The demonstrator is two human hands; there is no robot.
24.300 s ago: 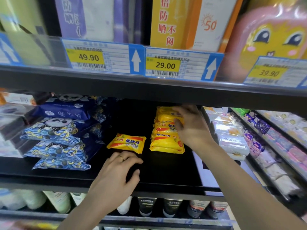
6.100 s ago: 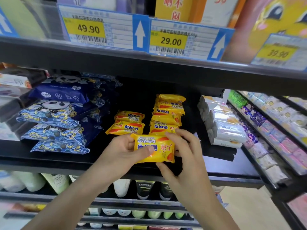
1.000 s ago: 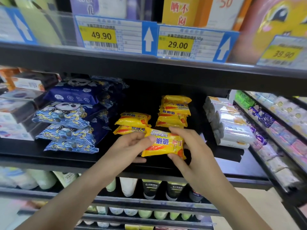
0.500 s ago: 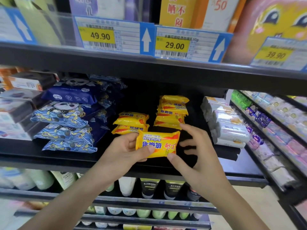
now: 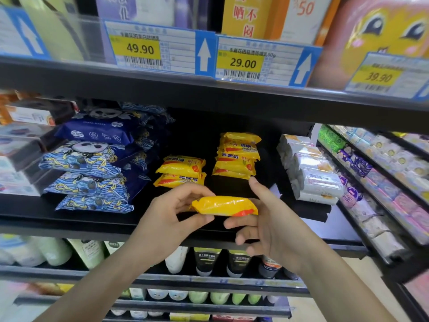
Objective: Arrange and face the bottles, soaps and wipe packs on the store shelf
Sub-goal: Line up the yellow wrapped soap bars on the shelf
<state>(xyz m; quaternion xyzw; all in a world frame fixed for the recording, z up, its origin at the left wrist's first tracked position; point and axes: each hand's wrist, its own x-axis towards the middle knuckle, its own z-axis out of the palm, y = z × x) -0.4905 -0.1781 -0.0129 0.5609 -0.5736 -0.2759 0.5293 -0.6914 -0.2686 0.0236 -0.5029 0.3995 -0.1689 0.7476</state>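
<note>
Both hands — left hand [image 5: 167, 219], right hand [image 5: 274, 231] — hold yellow soap [image 5: 224, 206] (edge-on).

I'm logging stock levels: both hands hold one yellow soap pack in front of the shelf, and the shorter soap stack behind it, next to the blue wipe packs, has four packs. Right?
Not quite. The head view shows the shorter soap stack with two packs, not four. The rest stands: the left hand and right hand hold one yellow soap pack in front of the shelf, and that stack sits next to the blue wipe packs.
</note>
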